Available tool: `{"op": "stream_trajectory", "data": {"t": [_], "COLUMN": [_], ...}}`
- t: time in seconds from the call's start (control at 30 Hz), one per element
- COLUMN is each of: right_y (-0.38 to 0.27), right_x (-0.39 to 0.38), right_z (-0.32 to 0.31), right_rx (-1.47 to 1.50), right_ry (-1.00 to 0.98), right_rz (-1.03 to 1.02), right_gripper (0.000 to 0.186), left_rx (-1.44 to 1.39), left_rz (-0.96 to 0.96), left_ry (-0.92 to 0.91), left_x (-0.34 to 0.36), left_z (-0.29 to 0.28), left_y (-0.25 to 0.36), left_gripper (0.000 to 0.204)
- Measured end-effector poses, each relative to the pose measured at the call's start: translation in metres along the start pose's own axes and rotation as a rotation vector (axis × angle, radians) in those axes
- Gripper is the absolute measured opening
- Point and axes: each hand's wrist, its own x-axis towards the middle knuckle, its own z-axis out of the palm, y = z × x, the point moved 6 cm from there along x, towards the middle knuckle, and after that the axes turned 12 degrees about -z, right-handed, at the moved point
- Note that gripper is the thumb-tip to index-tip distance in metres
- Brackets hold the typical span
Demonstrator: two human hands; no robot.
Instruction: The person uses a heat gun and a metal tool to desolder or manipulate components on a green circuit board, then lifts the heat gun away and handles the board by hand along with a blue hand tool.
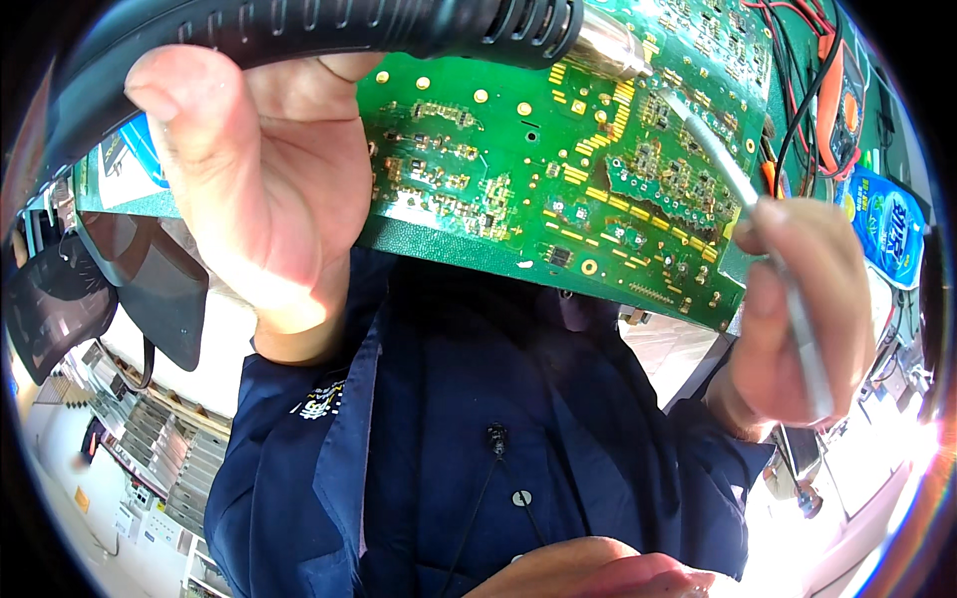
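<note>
A green circuit board (454, 85) with gold pads and many small parts lies before me. In my left hand (274, 164), closed round its black handle, is a hot air gun (439, 28). Its metal nozzle points right, close over the upper middle of the board. My right hand (802, 309) grips slim grey tweezers (723, 154) from the right side. Their tip is at the board, just right of the nozzle; whether it touches a part I cannot tell. Below the tip, a jagged-edged green piece (658, 194) with small parts sits on the board.
On the green mat at the right are an orange multimeter (842, 115) and red and black leads (812, 90). A blue and green packet (887, 227) lies below the meter. A dark chair-like object (150, 284) stands at the left, with grey shelving (164, 453) beyond it.
</note>
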Motion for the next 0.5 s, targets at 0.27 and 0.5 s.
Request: {"op": "stream_trajectory", "data": {"t": [0.27, 0.5], "right_y": [0.038, 0.004], "right_x": [-0.02, -0.008], "right_z": [-0.02, -0.015], "right_rx": [0.025, -0.169], "right_ry": [0.27, 0.146], "right_rz": [0.299, 0.09], "right_gripper": [0.027, 0.022], "left_rx": [0.08, 0.025], "left_rz": [-0.047, 0.071], "left_ry": [0.16, 0.24], "left_x": [-0.005, -0.002], "left_z": [0.002, -0.004], "left_y": [0.0, -0.013], "left_gripper": [0.055, 0.043]}}
